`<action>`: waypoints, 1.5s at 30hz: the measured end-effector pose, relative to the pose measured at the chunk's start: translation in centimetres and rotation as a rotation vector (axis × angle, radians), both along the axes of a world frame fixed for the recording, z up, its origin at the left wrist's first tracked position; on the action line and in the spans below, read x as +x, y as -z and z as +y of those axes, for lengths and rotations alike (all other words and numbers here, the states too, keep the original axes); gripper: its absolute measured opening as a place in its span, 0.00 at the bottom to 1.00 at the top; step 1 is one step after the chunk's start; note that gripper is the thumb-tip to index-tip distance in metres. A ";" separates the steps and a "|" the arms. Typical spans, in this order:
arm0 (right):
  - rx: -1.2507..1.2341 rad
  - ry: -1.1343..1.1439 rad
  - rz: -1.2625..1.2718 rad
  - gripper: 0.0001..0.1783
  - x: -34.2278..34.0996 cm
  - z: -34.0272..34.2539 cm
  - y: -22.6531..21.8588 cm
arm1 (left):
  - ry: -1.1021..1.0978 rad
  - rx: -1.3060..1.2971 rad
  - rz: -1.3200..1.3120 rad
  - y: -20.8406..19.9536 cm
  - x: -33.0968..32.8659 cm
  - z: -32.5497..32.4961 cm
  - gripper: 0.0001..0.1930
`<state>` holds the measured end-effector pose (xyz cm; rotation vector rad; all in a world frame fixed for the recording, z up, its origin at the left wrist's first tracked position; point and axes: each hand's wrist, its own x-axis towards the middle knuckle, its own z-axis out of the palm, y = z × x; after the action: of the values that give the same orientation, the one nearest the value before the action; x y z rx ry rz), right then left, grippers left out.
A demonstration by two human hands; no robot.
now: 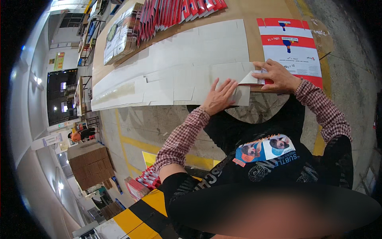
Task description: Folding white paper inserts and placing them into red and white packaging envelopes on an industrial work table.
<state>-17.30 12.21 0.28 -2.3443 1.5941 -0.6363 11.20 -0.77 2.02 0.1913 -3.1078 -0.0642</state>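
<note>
Across the table lies a long strip of white flattened cardboard (159,89), with cut flaps along its near edge. My left hand (221,95) rests flat on it near its right end, fingers stretched out. My right hand (278,75) bends over that end and pinches a small folded white flap (250,78) between thumb and fingers. Partly under my right wrist is a flat red-and-white printed carton (292,49). Another white cardboard sheet (215,42) lies behind the strip.
At the back stand a row of red packets (175,14) and a bundled stack of flat printed pieces (122,36), on the brown cardboard table cover (274,8). Brown cartons (90,163) and a crouching person (81,134) are off to the left. Red-and-white packets (149,178) sit beside my left elbow.
</note>
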 end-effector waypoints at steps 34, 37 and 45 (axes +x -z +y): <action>-0.035 0.327 -0.037 0.41 -1.2 4.8 -1.8 | -0.050 0.367 0.296 2.2 -11.3 1.8 0.55; -0.079 0.340 -0.043 0.41 -1.3 5.0 -1.5 | -0.064 0.359 0.282 2.4 -11.7 2.1 0.54; -0.025 0.297 0.055 0.40 -0.6 5.3 -0.5 | -0.090 0.145 0.121 3.4 -12.3 2.4 0.51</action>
<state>-17.87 17.50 0.82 -2.1768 1.9917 -0.6576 -1.08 1.68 -1.39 0.3183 -2.9698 -0.2877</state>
